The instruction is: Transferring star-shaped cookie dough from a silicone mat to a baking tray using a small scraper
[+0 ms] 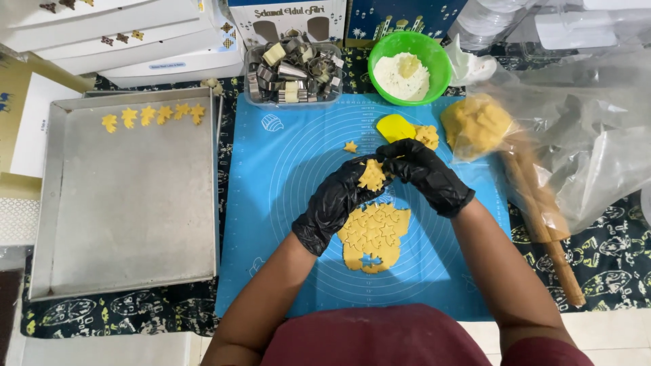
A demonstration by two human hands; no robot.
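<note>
Both gloved hands, left hand point(337, 201) and right hand point(425, 173), pinch 1 dough cutout point(371, 175), likely soft, light and tearable, best supported under its centre.

Black gloves cover the left hand point(337, 203) and right hand point(426, 175). The dough sheet point(373, 237) is yellow, stamped with star outlines. The mat point(285, 169) is blue with white concentric circles. The bowl point(409, 47) is green, the tray point(129, 196) dull grey.
</note>
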